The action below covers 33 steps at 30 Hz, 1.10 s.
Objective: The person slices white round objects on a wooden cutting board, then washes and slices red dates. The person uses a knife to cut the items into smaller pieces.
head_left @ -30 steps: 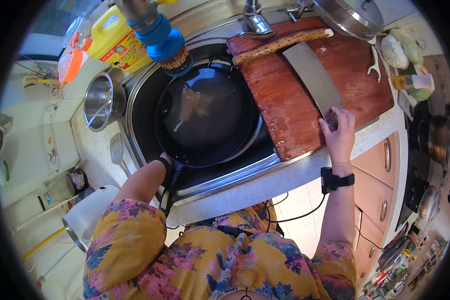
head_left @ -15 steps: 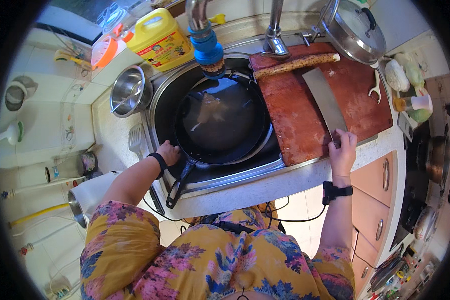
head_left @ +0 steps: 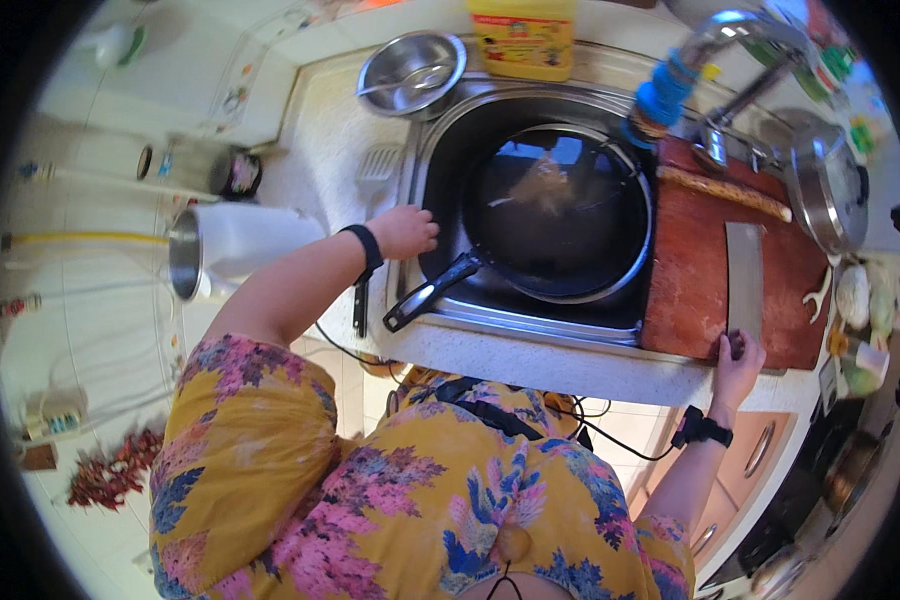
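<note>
My right hand (head_left: 738, 362) grips the near end of a cleaver (head_left: 744, 275), whose wide blade lies across the reddish wooden cutting board (head_left: 692, 300) and points away from me. Behind the blade, a long brown-skinned root (head_left: 725, 193) with a pale cut end lies along the board's far side. My left hand (head_left: 408, 232) is by the sink's left rim, its fingers curled together and no object showing in them. Beside it, a black frying pan (head_left: 530, 255) holding water sits in the sink, its handle slanting toward me. A slotted spatula (head_left: 378, 165) rests on the counter left of the sink.
A steel bowl (head_left: 412, 75) and a yellow jug (head_left: 523, 40) stand behind the sink. The faucet (head_left: 660, 100) with its blue fitting reaches over the sink's far right corner. A lidded pot (head_left: 828, 185) and a peeler (head_left: 818, 292) are at the right.
The view has swung, so the counter appears shifted and turned. My left hand has come up off its place beside the pan toward the spatula side. My right hand still holds the cleaver.
</note>
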{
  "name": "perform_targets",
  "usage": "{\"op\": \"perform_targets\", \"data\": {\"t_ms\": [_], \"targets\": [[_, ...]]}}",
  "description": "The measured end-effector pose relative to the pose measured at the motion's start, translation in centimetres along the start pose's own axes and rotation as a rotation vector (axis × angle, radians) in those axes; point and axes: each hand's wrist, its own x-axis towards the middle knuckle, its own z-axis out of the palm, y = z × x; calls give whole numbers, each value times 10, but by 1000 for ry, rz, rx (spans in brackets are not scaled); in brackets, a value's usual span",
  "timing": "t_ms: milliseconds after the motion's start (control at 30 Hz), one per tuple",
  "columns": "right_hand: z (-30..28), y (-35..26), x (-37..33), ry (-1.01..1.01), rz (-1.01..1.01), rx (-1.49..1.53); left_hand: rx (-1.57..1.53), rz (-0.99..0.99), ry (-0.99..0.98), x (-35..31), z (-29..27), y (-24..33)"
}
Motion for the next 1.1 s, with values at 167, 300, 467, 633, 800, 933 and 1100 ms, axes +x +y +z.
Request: {"op": "perform_targets", "data": {"t_ms": [167, 300, 467, 633, 800, 933, 1100], "targets": [[-20, -12, 26, -146, 74, -154, -291, -258, 210, -3, -6, 8], [-25, -59, 42, -156, 12, 61, -1033, -686, 527, -9, -13, 17], [-3, -144, 50, -442, -236, 231, -2038, -890, 821, -22, -9, 38], [13, -193, 48, -600, -327, 191, -2099, -870, 941, -31, 4, 52], [23, -209, 52, -679, -279, 192, -2191, -896, 1050, -40, 9, 55], [21, -209, 70, -622, -363, 126, -2454, -834, 1305, -34, -4, 63], [18, -201, 118, -309, -306, 177, -2704, -428, 1156, 14, -58, 75]]}}
